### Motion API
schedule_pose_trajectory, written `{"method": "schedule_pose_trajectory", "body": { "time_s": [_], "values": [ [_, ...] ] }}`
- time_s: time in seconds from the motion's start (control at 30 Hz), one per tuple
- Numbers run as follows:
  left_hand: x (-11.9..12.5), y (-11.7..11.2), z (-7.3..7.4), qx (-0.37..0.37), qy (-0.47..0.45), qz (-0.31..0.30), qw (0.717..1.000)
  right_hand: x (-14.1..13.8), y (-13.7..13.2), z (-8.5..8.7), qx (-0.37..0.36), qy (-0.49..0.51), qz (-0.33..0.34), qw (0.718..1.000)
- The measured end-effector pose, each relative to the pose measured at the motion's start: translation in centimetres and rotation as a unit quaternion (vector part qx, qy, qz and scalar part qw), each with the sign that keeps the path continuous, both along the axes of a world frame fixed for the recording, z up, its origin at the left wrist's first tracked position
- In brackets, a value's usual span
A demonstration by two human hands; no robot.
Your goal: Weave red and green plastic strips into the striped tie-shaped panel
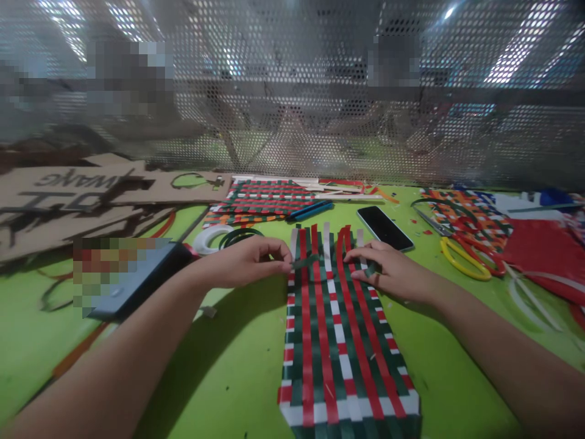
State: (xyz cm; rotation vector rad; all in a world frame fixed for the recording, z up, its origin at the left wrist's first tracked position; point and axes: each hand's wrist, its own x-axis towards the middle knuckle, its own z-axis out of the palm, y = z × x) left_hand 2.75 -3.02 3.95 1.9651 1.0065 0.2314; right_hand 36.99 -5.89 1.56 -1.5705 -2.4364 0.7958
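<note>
A woven mat (339,341) of red, white and dark green strips lies lengthwise in front of me, its loose strip ends at the far edge. My left hand (256,262) is at the mat's far left corner, thumb and forefinger pinching one end of a dark green strip (305,262). That strip runs across under some of the red strips. At the far right corner, my right hand (388,268) has its fingers curled around the strip's other end, with a fingertip touching a bent-back red strip (340,242).
Scissors (466,259) and a red sheet (539,250) lie right. A black phone (384,227) sits beyond my right hand. Left are a tablet-like device (137,280), a white tape roll (211,238) and cardboard (68,195). Another woven piece (269,196) lies before a perforated screen (292,91).
</note>
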Motion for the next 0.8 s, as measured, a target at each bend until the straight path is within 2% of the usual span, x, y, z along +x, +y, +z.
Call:
{"method": "schedule_pose_trajectory", "body": {
  "time_s": [0.1, 0.2, 0.4, 0.6, 0.8],
  "values": [
    [0.3, -0.1, 0.0, -0.065, -0.038, 0.038, 0.996, 0.0, 0.1, 0.0, 0.000, 0.004, 0.000, 1.000],
    [0.5, 0.0, -0.4, -0.086, -0.031, 0.066, 0.994, 0.0, 0.1, -0.2, 0.006, 0.009, 0.004, 1.000],
    [0.9, 0.3, -1.6, -0.063, 0.012, 0.105, 0.992, 0.0, 0.1, -0.4, 0.008, 0.006, -0.001, 1.000],
    [0.6, 0.1, -1.3, -0.014, 0.091, 0.138, 0.986, -0.1, 0.0, -0.1, 0.007, 0.005, -0.006, 1.000],
    [-0.4, 0.2, -0.9, -0.068, 0.118, 0.138, 0.981, -0.1, -0.1, -0.2, 0.012, 0.005, -0.005, 1.000]
  ]
}}
